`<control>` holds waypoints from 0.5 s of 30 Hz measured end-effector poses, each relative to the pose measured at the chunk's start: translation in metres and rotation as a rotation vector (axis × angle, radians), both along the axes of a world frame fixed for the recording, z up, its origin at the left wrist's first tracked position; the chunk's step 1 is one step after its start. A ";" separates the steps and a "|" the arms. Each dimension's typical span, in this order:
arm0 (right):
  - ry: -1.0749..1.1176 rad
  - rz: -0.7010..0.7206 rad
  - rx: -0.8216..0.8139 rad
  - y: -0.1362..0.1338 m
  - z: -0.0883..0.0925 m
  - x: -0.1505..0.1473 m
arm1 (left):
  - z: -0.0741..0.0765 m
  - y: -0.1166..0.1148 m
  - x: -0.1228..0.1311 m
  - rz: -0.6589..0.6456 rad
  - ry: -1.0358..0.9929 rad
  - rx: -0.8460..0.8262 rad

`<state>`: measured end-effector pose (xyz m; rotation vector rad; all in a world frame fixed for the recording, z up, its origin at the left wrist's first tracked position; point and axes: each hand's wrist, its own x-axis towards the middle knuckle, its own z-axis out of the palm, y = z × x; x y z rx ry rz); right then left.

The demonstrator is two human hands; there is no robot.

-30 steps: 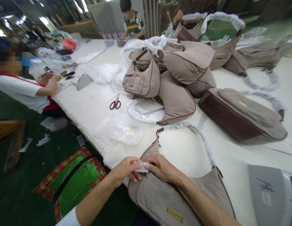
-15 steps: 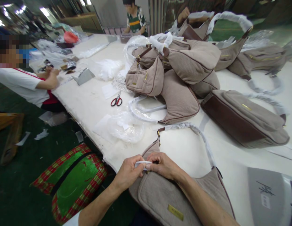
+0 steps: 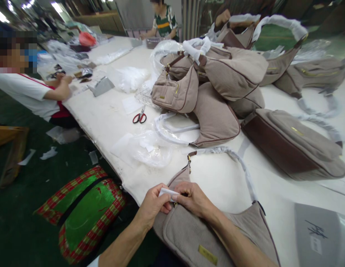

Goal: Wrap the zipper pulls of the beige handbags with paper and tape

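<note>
A beige corduroy handbag (image 3: 189, 237) lies at the near edge of the white table (image 3: 105, 122), its strap (image 3: 236, 163) wrapped in white foam. My left hand (image 3: 153, 205) and my right hand (image 3: 193, 198) meet at the bag's top edge, near its zipper. Both pinch a small strip of white paper (image 3: 168, 192) between their fingertips. The bag has a gold plate (image 3: 207, 255) on its front pocket.
A heap of similar beige bags (image 3: 217, 81) fills the table's middle and right. Red-handled scissors (image 3: 139, 117) and clear plastic wrap (image 3: 150, 148) lie to the left of it. A seated person (image 3: 30, 96) works at the left edge, another person (image 3: 164, 22) at the far end. A green plaid sack (image 3: 83, 211) lies on the floor.
My hands stay at the bag's top edge with the white strip; the strip now shows straighter between the fingertips. The view has shifted slightly to the left.
</note>
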<state>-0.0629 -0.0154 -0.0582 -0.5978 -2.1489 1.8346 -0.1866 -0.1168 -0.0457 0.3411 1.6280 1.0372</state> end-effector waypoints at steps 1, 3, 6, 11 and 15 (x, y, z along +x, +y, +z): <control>-0.018 -0.005 -0.003 0.000 0.002 0.000 | -0.001 0.001 0.001 0.011 0.009 0.005; -0.070 -0.013 -0.025 -0.001 0.008 0.000 | -0.002 0.001 0.003 0.035 0.032 0.017; -0.160 -0.039 -0.038 -0.002 0.015 -0.003 | -0.003 0.001 0.006 0.049 0.086 0.054; -0.257 -0.101 0.012 -0.002 0.013 -0.007 | -0.001 -0.002 0.007 0.037 0.105 0.080; -0.266 -0.099 0.090 -0.004 0.011 -0.008 | 0.001 -0.006 0.003 0.029 0.009 0.073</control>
